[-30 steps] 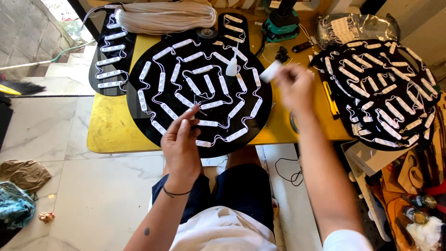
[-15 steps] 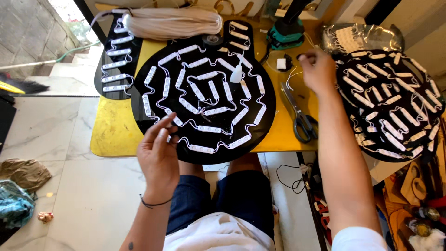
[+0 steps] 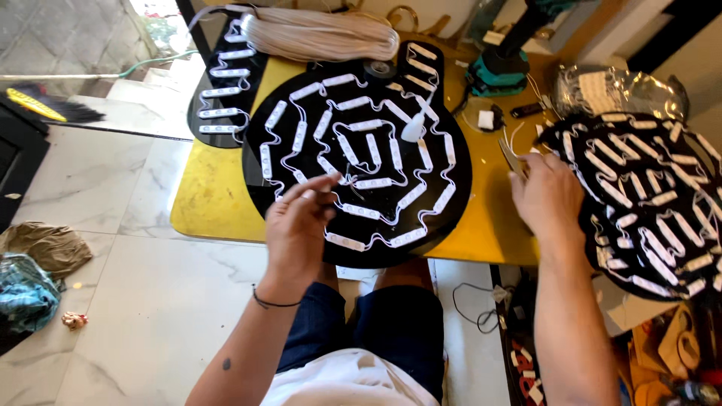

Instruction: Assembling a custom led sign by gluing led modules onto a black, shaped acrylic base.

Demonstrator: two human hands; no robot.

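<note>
Seated at a yellow desk (image 3: 210,203), a person rests the loosely open left hand (image 3: 297,225) on a round black panel (image 3: 361,158) of wired white light modules while the right hand (image 3: 547,197) grips scissors (image 3: 513,159) beside it.

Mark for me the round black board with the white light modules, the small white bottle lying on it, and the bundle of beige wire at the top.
Round black board (image 3: 459,169), head view, bare right edge.
Small white bottle (image 3: 413,129), head view, body.
Bundle of beige wire (image 3: 320,36), head view, middle of the coil.
</note>
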